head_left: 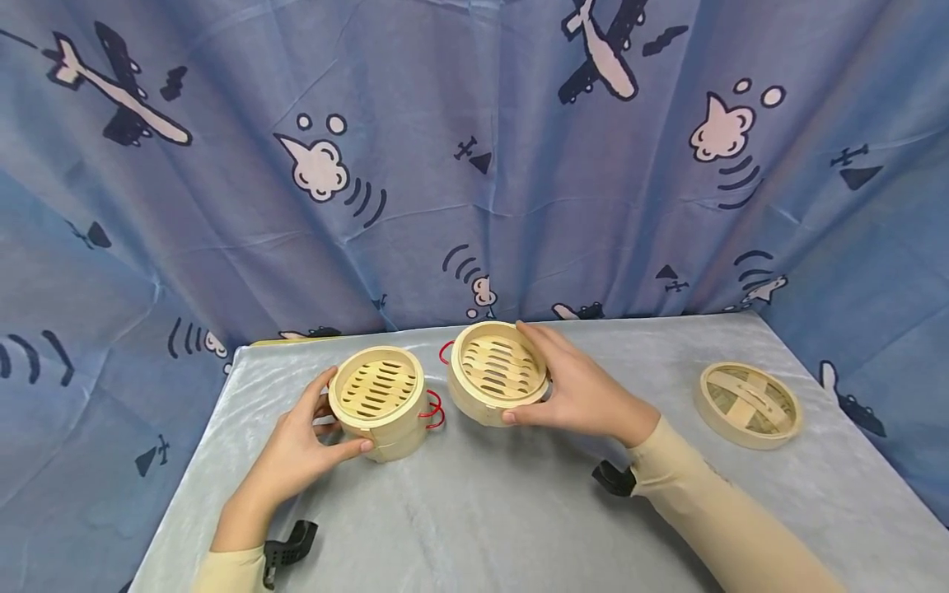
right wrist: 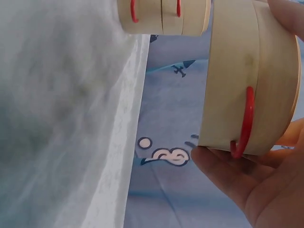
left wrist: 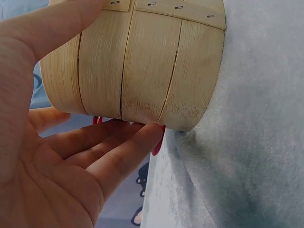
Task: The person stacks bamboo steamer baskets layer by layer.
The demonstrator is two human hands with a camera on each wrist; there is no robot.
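At the left of the head view stands a stack of small round bamboo steamer baskets (head_left: 404,434) with a slatted base showing inside the top one. My left hand (head_left: 292,453) grips the stack from its left, thumb at the front and fingers round the far side. Red loop handles (head_left: 435,410) stick out on its right. My right hand (head_left: 582,391) holds another bamboo steamer basket (head_left: 474,403) by its right side, tilted and raised off the table. In the right wrist view a red handle (right wrist: 247,121) shows on this basket's wall, with fingers below it.
A round bamboo steamer lid (head_left: 744,436) with a crossed strap lies at the right of the table (head_left: 460,527), which has a pale grey cloth over it. A blue curtain (head_left: 415,165) with printed aeroplanes hangs right behind the table's back edge.
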